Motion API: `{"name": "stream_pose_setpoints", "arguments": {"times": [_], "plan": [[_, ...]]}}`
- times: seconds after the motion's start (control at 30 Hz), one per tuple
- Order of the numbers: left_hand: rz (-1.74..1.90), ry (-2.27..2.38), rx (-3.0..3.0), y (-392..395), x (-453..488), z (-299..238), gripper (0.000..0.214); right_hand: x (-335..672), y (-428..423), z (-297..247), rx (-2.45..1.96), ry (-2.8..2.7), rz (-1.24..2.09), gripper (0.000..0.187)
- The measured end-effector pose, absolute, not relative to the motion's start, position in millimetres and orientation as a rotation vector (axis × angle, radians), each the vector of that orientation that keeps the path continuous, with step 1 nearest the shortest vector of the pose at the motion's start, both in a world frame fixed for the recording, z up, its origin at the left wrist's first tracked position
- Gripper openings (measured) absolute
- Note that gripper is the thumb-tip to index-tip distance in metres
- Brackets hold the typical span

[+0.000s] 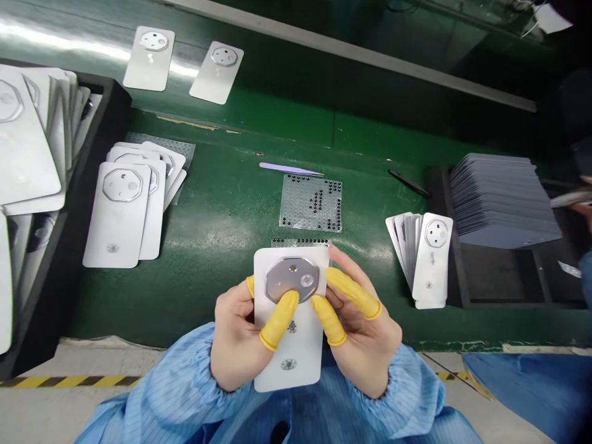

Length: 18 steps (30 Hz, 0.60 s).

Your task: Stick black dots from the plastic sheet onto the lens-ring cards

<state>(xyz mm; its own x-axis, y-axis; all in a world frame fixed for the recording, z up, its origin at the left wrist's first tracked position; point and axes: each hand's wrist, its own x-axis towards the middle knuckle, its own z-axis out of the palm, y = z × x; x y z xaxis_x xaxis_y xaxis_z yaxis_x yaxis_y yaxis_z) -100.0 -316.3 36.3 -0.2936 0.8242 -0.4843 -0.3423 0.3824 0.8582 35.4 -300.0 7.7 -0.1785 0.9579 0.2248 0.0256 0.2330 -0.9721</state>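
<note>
White plastic in both hands: a card (289, 345), pinched at its two long edges and held over the near edge of the green surface (222, 222). Ran lengthwise straight away from the body, metal disc (292, 279) at the far end, small printed marks at the near end.

Clamped on one edge by the left hand (235, 345), fingers curled behind, capped thumb (280, 320) laid aslant across the face and touching the disc's lower rim. Met from the other side by the right hand (365, 339), likewise closed in a pinch: capped thumb on the face just below the disc, capped forefinger (354, 295) along the edge beside it. Neither hand spread; both about equally near the disc.

Just beyond the fingertips, flat on the surface: a clear sheet (311, 202) dotted with small black parts. Farther past that, a thin violet tool (289, 168) lying crosswise.

Outward from the left hand, a loose stack (123, 209) of like cards, then a dark tray (108, 102) with more. Outward from the right hand, a fan (425, 259) of smaller cards leaning on a second tray (499, 277) piled with grey sheets. Well ahead of both hands, two single cards lying apart. At the far right margin, part of another person's hand (583, 206), well apart from the card.
</note>
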Motion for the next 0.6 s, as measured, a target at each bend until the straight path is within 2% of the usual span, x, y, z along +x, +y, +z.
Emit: {"name": "stream_pose_setpoints", "arguments": {"times": [0.37, 0.53, 0.6], "plan": [[1.185, 1.259, 0.535, -311, -114, 18, 0.018, 32, -296, -1, -0.979, -1.580, 0.990, 0.053], [1.375, 1.613, 0.398, -317, -159, 16, 0.013, 45, -290, -26, -0.974, -1.961, 0.819, 0.058], [1.343, 1.853, 0.465, -322, -183, 10, 0.023, 52, -288, -43, -0.978, -2.202, 0.724, 0.052]]}}
